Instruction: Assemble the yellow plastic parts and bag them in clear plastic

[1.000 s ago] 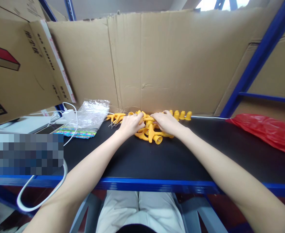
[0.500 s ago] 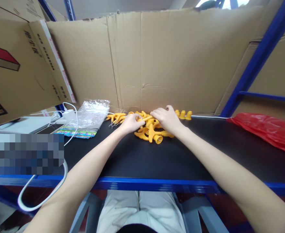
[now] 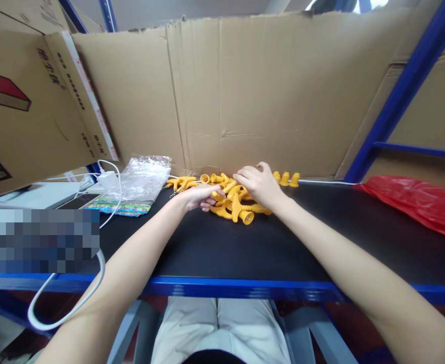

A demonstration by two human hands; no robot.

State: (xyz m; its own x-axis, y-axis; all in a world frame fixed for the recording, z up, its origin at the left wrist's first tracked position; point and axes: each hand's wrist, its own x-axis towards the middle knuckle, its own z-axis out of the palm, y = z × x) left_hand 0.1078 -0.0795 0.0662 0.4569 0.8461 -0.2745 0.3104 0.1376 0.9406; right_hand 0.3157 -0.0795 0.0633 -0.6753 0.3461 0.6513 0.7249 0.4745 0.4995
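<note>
A pile of glossy yellow plastic parts [image 3: 236, 206] lies on the black tabletop, with curved, branching and cup-ended shapes. At its left side my left hand [image 3: 198, 196] is closed, its thumb and index finger pinching a yellow plastic part [image 3: 218, 195]. My right hand [image 3: 259, 185] reaches over the back right of the pile, fingers bent down onto it and one digit raised. Whatever the right fingertips grip is hidden behind the hand. Farther left lie yellow branching pieces [image 3: 182, 182] with small metal chains.
Several yellow cups [image 3: 294, 180] stand behind my right hand. A clear plastic bag [image 3: 142, 174] and white cable [image 3: 121, 194] lie left, a red plastic bag [image 3: 412, 202] right. A cardboard wall [image 3: 283, 101] closes off the back; a blue rail [image 3: 245, 289] edges the front.
My left hand has shifted slightly left and down and turned, so its curled fingers now show with the yellow part between them. My right hand has barely moved.
</note>
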